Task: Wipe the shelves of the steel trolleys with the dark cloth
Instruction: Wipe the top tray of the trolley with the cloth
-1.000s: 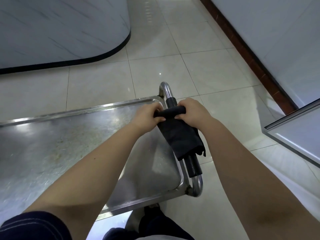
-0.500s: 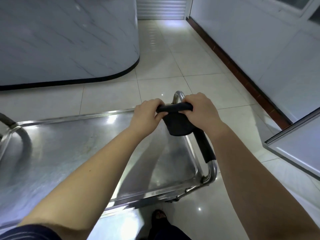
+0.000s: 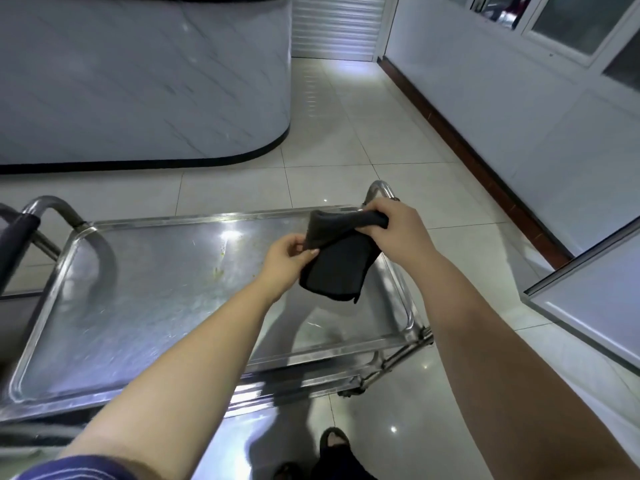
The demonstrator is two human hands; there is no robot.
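A steel trolley stands in front of me; its top shelf [image 3: 138,306] is a shiny tray with yellowish smears near the middle. The dark cloth [image 3: 337,261] hangs in the air above the shelf's right end, held between both hands. My left hand [image 3: 289,259] pinches the cloth's left edge. Its upper end is gripped in my right hand [image 3: 394,230], which is held above the trolley's right handle [image 3: 379,188]. The cloth is folded and does not touch the shelf.
The trolley's left handle [image 3: 20,233] has a black grip. A curved marble-look counter [image 3: 138,81] stands behind it. A white wall with a brown skirting [image 3: 467,150] runs along the right. Another steel surface's edge [image 3: 585,299] juts in at right. Tiled floor lies beyond.
The cloth has come off the right handle, where both hands gripped it. It now hangs between my hands over the shelf, and my left hand has moved down and left. My view has risen.
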